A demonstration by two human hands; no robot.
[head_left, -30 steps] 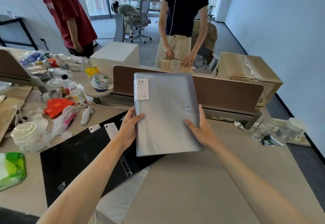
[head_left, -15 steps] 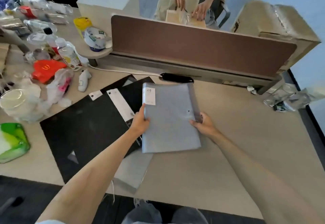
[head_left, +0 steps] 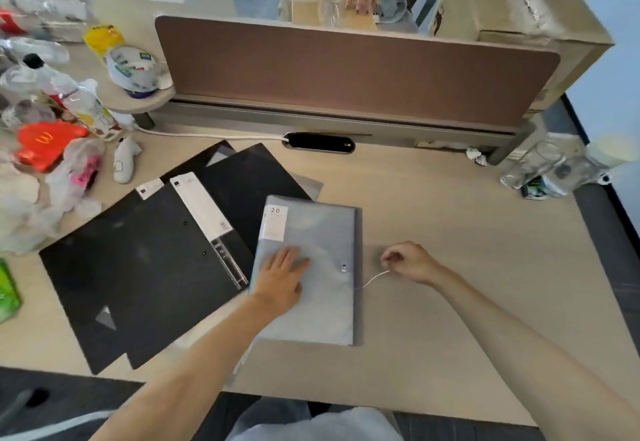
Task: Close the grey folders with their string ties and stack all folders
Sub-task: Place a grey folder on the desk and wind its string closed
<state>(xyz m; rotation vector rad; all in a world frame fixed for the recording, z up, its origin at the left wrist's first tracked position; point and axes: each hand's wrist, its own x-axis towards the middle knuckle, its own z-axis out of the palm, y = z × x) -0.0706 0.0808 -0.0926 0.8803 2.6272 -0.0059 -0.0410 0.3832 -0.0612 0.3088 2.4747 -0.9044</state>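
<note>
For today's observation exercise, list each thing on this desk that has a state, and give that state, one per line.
grey folder: shut, flat on the desk, string not yet wound round its button.
string: loose, pulled out to the right.
button: bare.
black folders: lying open, overlapping, unstacked.
left hand: pressed flat on the grey folder.
right hand: pinched on the string's end.

One translucent grey plastic folder [head_left: 311,267], two open black ring-binder folders [head_left: 138,267] [head_left: 249,184], one white string tie [head_left: 374,279].
</note>
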